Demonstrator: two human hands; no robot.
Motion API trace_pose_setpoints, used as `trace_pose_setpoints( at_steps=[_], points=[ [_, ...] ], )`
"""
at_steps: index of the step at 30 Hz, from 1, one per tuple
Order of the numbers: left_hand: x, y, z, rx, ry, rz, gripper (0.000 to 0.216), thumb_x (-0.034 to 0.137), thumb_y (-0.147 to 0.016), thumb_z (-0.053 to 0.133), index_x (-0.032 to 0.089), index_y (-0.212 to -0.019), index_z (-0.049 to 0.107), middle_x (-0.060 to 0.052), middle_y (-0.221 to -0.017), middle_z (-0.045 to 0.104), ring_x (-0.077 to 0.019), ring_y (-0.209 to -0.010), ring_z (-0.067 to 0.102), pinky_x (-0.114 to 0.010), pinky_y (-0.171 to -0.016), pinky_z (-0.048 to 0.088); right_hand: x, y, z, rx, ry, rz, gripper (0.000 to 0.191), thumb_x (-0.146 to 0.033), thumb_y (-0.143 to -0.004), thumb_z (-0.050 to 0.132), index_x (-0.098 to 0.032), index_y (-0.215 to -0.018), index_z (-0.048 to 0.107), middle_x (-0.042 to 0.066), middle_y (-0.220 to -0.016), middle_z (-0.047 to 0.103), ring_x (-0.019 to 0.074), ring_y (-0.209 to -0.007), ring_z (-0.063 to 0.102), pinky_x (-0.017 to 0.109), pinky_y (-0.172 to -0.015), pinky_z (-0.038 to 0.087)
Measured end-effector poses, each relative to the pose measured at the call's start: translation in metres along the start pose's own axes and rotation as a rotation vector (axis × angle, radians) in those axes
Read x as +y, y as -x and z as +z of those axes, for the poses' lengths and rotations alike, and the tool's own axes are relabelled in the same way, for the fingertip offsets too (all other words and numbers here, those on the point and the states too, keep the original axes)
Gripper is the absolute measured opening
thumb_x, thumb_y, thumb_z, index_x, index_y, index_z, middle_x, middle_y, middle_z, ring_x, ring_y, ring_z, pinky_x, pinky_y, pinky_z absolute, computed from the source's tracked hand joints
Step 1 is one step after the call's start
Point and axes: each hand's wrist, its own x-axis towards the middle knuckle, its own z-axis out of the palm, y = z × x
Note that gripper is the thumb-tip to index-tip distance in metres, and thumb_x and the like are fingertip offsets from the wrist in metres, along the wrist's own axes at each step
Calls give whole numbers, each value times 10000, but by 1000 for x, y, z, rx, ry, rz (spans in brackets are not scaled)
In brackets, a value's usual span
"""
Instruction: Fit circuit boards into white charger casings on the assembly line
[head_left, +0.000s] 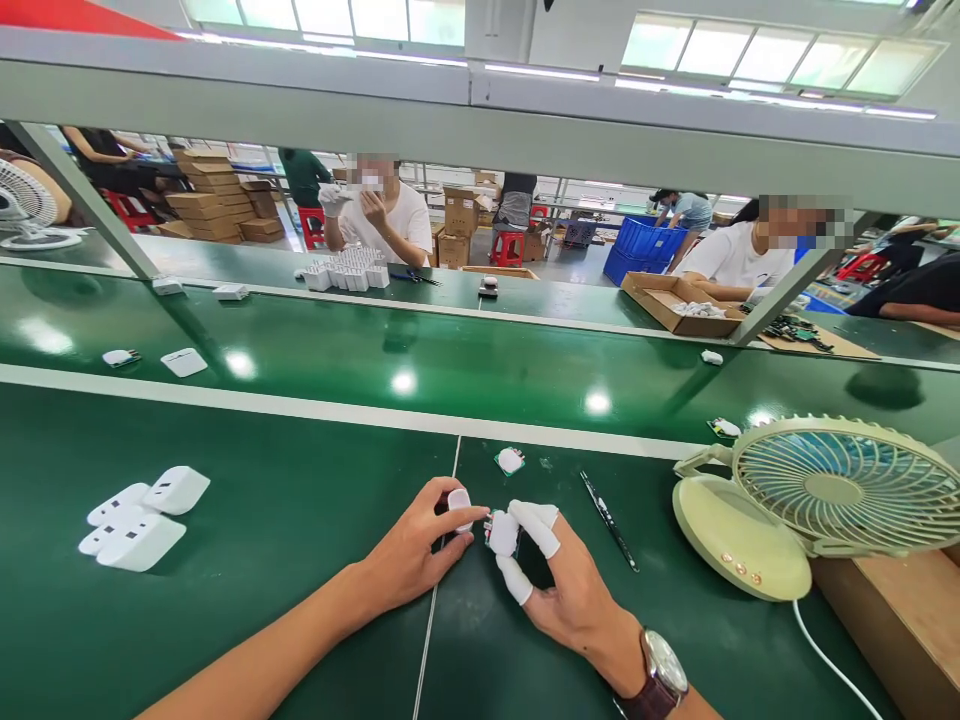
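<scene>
My left hand [420, 540] is closed round a small white plastic housing [460, 505], its index finger reaching towards the board on the right. Between the white-covered thumb and fingers of my right hand [559, 570] is a small circuit board with a white cover [502, 533]. The two pieces are close together just above the green table; whether they touch I cannot tell. Behind them lies another circuit board with a white part [510, 460]. Right of my right hand rests a pair of black tweezers [609, 522].
Several white plug housings [142, 520] stand at the left. A greenish desk fan [750, 530] with a white cable occupies the right, beside a cardboard box [900, 620]. Across the green conveyor belt [480, 375], carrying scattered parts, co-workers sit at another bench. A grey crossbeam [480, 120] runs overhead.
</scene>
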Motion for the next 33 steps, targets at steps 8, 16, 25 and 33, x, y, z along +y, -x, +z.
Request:
trace_pose_setpoints(
  at_steps=[8, 16, 25, 33],
  points=[
    [-2, 4, 5, 35, 169, 101, 769, 3, -870, 572, 279, -1544, 326, -111, -1379, 596, -236, -1283, 577, -441, -1116, 512, 0, -4, -2, 35, -54, -64, 589, -19, -931, 625, -157, -1476, 450, 124, -1122, 686, 242, -1016, 672, 425, -869, 609],
    [-1, 4, 5, -17, 170, 151, 767, -2, -852, 571, 241, -1543, 345, -135, -1379, 601, -249, -1315, 543, -439, -1115, 520, 4, 3, 2, -8, -36, -87, 629, -6, -911, 632, -139, -1495, 440, 158, -1177, 671, 267, -1043, 656, 439, -852, 599],
    [1, 4, 5, -39, 140, 171, 809, 7, -870, 572, 268, -1576, 277, -117, -1399, 583, -240, -1320, 537, -427, -1151, 493, -2, -5, -3, -85, -1, -98, 684, -19, -925, 594, -156, -1558, 374, 148, -1114, 673, 264, -971, 637, 419, -798, 595],
    [2, 4, 6, -69, 141, 146, 780, 13, -882, 566, 261, -1569, 294, -122, -1374, 566, -237, -1306, 552, -414, -1147, 498, -4, -5, 0, -99, 57, -82, 699, -34, -939, 582, -160, -1581, 338, 154, -1126, 669, 265, -933, 628, 416, -756, 600]
  ],
)
